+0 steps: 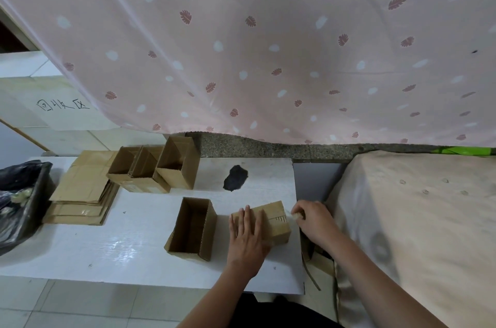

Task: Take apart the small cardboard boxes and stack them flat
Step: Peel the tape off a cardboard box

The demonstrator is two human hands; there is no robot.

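Both forearms enter from the bottom edge. I see my left hand [248, 236] pressed flat, fingers spread, on the closed box [271, 220] at lower centre, hiding its near face. My right hand [312, 219] pinches something pale at the box's right end — tape, perhaps; I cannot tell. Open box [192, 228] just left; white table [107, 244] bare before it. Flattened stack [80, 190] middle left. Handwritten sign [63, 107] upper left — unreadable to me.

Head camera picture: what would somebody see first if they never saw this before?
Probably the big pink leaf-print curtain filling the top. Next, the two hands at the white table's right end: the left hand lies flat on a closed cardboard box, and the right hand pinches something pale at its end. Open boxes and a flat cardboard stack sit at the far left.
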